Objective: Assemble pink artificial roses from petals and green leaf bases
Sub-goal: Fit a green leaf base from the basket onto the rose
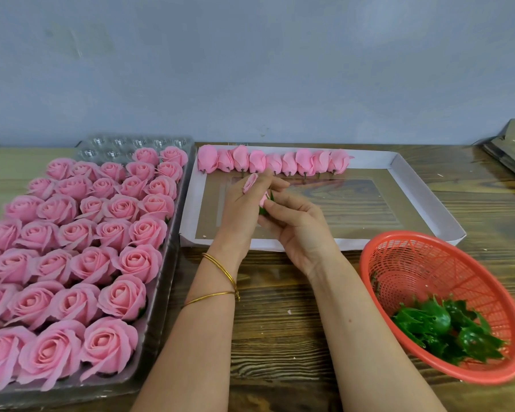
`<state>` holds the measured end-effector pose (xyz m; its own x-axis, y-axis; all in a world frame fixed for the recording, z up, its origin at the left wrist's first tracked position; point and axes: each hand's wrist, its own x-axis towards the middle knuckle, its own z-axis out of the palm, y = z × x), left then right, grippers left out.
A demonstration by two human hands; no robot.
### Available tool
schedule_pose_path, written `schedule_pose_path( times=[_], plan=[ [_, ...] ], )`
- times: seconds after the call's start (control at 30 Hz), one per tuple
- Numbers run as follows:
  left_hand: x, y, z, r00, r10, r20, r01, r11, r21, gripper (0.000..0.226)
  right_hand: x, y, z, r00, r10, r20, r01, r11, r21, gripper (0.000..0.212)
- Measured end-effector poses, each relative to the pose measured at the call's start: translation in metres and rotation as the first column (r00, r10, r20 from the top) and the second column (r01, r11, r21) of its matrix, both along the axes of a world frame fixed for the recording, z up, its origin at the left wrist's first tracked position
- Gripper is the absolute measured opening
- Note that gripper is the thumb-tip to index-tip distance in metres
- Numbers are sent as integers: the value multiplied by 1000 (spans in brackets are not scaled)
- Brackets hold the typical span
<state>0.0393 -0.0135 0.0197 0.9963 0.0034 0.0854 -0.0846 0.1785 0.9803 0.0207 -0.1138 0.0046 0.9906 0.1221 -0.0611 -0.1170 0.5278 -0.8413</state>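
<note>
left hand (240, 210): fingers grip rose (250, 183) | right hand (298, 228): fingers pinch leaf base (262, 210) against rose | both above tray (399, 165) | basket (411, 235) right, on surface (280, 307)

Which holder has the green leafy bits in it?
The red basket on the right: green leaf bases lie in it. The clear tray holds open pink roses, the white tray a row of pink buds.
</note>
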Motion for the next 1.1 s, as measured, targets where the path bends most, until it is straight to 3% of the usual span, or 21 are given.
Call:
schedule_pose_path(
  times=[0.37,0.5,0.6,0.7,0.77,0.9,1.1],
  plan=[
    [3,1,-5,999,4,-42,-4,1000,2,34,-4,4,1,993,-45,105,62,985,-160,40],
    [2,1,-2,999,-33,-41,35,999,40,29,-3,5,-1,994,-57,91,72,984,-166,32],
    [0,2,0,998,-58,-12,59,997,41,12,-3,4,-1,995,-31,95,42,992,-117,28],
    [1,3,-2,999,-48,-12,49,996,72,39,-2,2,-1,994,-24,103,32,996,-77,32],
    [1,4,-3,997,-67,-31,70,992,108,44,-2,2,-2,994,-35,108,42,997,-66,35],
    [2,5,-7,991,-125,-47,131,981,141,21,-1,2,-3,993,-7,122,14,998,-55,42],
    [0,5,-4,991,-105,-87,113,990,87,11,-2,2,-3,989,89,117,-77,992,-105,44]
  ],
)
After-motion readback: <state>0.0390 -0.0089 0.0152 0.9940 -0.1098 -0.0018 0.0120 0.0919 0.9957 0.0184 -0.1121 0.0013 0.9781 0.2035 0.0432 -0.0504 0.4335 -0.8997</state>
